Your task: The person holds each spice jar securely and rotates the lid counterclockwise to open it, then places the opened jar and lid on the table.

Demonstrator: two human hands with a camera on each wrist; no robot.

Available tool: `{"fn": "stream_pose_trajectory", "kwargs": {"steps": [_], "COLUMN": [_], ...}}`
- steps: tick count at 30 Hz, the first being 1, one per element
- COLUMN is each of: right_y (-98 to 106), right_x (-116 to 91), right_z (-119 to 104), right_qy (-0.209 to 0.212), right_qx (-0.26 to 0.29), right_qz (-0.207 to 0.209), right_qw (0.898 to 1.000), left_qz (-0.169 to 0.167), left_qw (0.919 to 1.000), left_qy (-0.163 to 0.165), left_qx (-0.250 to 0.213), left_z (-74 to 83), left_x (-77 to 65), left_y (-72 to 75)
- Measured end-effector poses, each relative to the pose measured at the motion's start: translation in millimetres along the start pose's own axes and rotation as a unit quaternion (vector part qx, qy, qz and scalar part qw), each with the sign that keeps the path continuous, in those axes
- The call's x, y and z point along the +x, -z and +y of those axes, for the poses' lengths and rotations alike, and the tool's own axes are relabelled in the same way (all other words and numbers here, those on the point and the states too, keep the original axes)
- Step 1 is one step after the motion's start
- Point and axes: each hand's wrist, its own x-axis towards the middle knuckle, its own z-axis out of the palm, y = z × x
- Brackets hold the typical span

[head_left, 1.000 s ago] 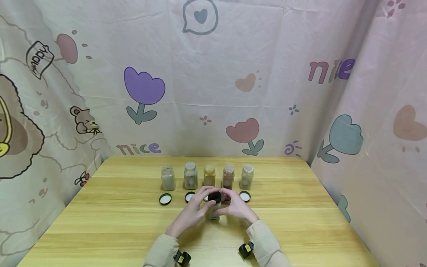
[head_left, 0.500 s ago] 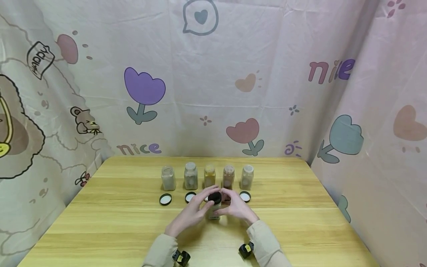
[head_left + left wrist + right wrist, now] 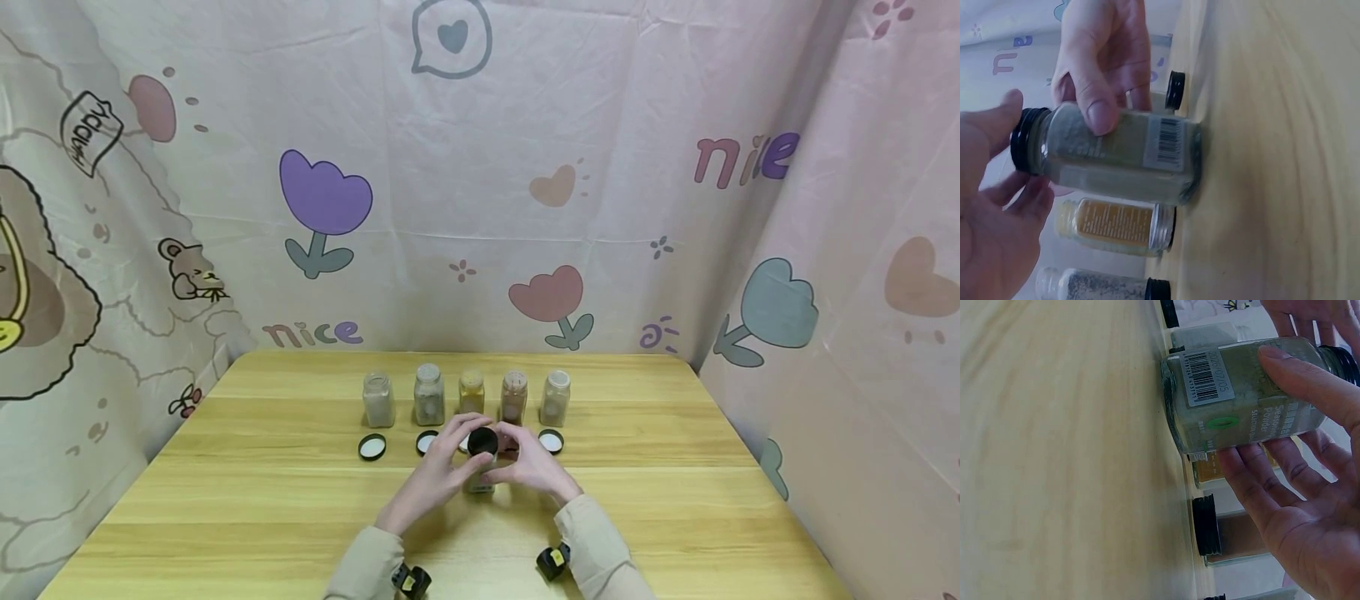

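Observation:
In the head view, a glass spice jar point(image 3: 481, 483) of pale green-grey powder stands upright before me at the middle of the table. My left hand point(image 3: 429, 482) holds its black screw lid point(image 3: 1025, 140) between thumb and fingers. Lower down, my right hand point(image 3: 534, 463) grips the glass body, thumb on one face and fingers against the opposite side. A barcode label point(image 3: 1206, 376) shows near the jar's base in the right wrist view. The lid sits at the jar's neck.
Several lidless spice jars line the back: white point(image 3: 378, 402), grey point(image 3: 429, 402), yellow point(image 3: 471, 397), brown point(image 3: 513, 398) and pale point(image 3: 555, 400). Black-rimmed lids lie upturned before them, including a left one point(image 3: 372, 447) and a right one point(image 3: 551, 441). Some are partly behind my hands.
My left fingers have shifted slightly round the black lid, and the left wrist has moved a little to the right. The right hand and the jar stay in place.

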Motion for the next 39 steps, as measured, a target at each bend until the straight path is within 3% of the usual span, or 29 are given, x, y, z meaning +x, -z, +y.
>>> {"fn": "stream_pose_trajectory", "kwargs": {"steps": [7,12,18,23,28,34,39], "right_y": [0,0,0,0,0,1,1], "right_x": [-1,-1,-2,-1,-1,-2,-1], "right_z": [1,0,-1,-1,0,0,1], "right_qy": [0.006,0.008,0.005,0.002,0.003,0.006,-0.001], "right_qx": [0.0,-0.002,0.001,-0.011,-0.008,-0.008,-0.008], "right_qz": [0.001,0.002,-0.001,0.002,0.0,-0.002,-0.004], "right_qw": [1.0,1.0,1.0,1.0,1.0,1.0,1.0], "left_qz": [-0.041,-0.011,0.009,-0.022,-0.05,-0.015,0.003], "left_qw": [0.9984,0.9992,0.9999,0.9996,0.9983,0.9995,0.9999], "left_qy": [-0.032,-0.038,-0.011,0.003,-0.018,-0.024,0.005], "left_qx": [-0.021,-0.005,0.003,-0.016,-0.026,-0.018,-0.01], "left_z": [-0.9,-0.6,0.8,2.4,-0.1,-0.6,0.5], "left_x": [0.4,1.6,0.6,0.3,0.3,0.7,0.2], "left_y": [6.6,2.4,-2.5,2.4,7.8,3.3,-0.5]}}
